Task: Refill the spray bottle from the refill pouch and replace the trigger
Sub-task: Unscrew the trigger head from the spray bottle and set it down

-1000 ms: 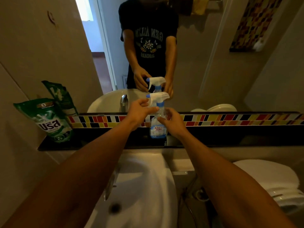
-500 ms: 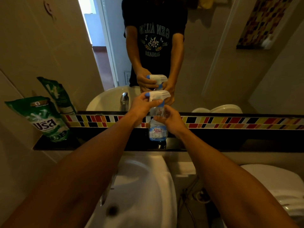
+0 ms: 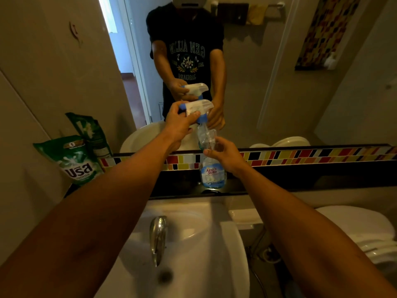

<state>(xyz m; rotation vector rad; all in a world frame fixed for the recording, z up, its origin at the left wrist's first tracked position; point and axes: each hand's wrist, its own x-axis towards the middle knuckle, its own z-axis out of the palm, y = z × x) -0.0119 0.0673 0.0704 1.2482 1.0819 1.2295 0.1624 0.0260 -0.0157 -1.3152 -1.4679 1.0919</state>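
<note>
A clear spray bottle (image 3: 212,173) with a blue and white label stands on the dark ledge (image 3: 279,186) under the mirror. My right hand (image 3: 223,153) grips its upper body below the neck. My left hand (image 3: 179,123) is closed around the white and blue trigger head (image 3: 198,107), which is raised above the bottle's neck, with its blue collar over the opening. A green refill pouch (image 3: 75,160) leans against the left wall on the same ledge, well left of both hands.
A white sink (image 3: 193,254) with a chrome tap (image 3: 158,235) lies directly below my arms. A white toilet (image 3: 354,229) sits at the lower right. The mirror (image 3: 279,82) behind the ledge reflects a person, the bottle and a colourful tile strip (image 3: 300,154).
My left hand has lifted the trigger head up from the bottle's neck. My right hand has kept its hold on the bottle, which stays on the ledge.
</note>
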